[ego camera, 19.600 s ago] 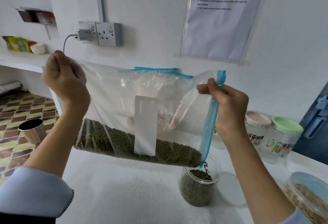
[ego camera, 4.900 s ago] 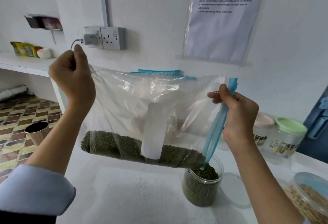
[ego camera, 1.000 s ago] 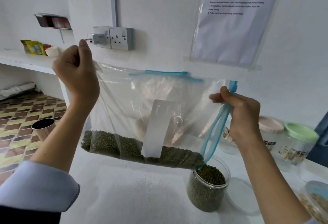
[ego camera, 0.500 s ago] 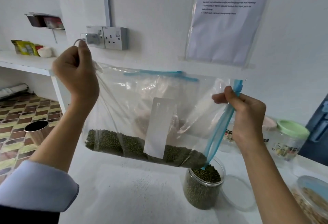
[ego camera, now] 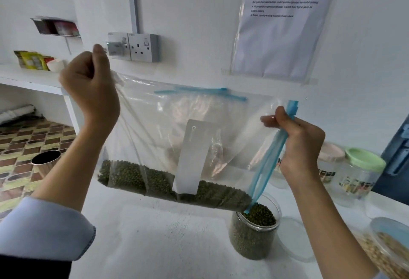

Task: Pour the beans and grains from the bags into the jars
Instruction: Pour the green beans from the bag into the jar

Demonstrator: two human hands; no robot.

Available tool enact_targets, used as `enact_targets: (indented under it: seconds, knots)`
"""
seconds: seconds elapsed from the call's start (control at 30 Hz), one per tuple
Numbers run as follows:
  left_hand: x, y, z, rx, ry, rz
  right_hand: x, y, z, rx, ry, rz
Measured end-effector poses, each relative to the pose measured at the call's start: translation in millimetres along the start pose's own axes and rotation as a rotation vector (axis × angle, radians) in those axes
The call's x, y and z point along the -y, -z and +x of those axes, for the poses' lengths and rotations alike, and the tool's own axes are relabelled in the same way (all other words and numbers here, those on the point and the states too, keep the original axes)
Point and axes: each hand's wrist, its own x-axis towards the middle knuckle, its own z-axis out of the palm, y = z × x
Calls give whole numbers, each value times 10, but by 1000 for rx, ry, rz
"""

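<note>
The left hand (ego camera: 88,93) grips one corner of the clear zip bag (ego camera: 177,137), and the right hand (ego camera: 303,143) pinches its blue zip edge. The bag hangs tilted above the white surface (ego camera: 155,245). Its green mung beans (ego camera: 155,181) lie along the bottom, the lowest corner at the mouth of the open jar (ego camera: 254,232), nearly full of beans.

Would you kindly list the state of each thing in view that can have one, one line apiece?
Bag: open at its blue zip, tilted, green beans along its lower edge.
Left hand: grips the bag's raised corner.
Right hand: pinches the zip end.
Open jar: lid off, nearly full of green beans.
Loose lid: flat on the counter beside that jar.
Green-lidded jar: closed.
Pink-lidded jar: closed.
</note>
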Motion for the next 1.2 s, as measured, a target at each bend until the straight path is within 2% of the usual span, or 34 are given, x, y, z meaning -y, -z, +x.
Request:
enact_targets:
  seconds: [0.23,0.73,1.03,1.13,1.2]
  knots:
    - [-11,28,15,0,-2,-28,-27,-37,113,57,-90,53]
    - [15,-61,-70,23,79,-11,37,90,89,-29,5,-14]
    - [-20,-197,-107,44,97,-100,65,201,69,31,11,0]
    - [-29,-226,-84,15,83,-75,46,249,66,-13,6,19]
    - [-27,-218,-73,6,68,-72,49,272,62,35,-16,21]
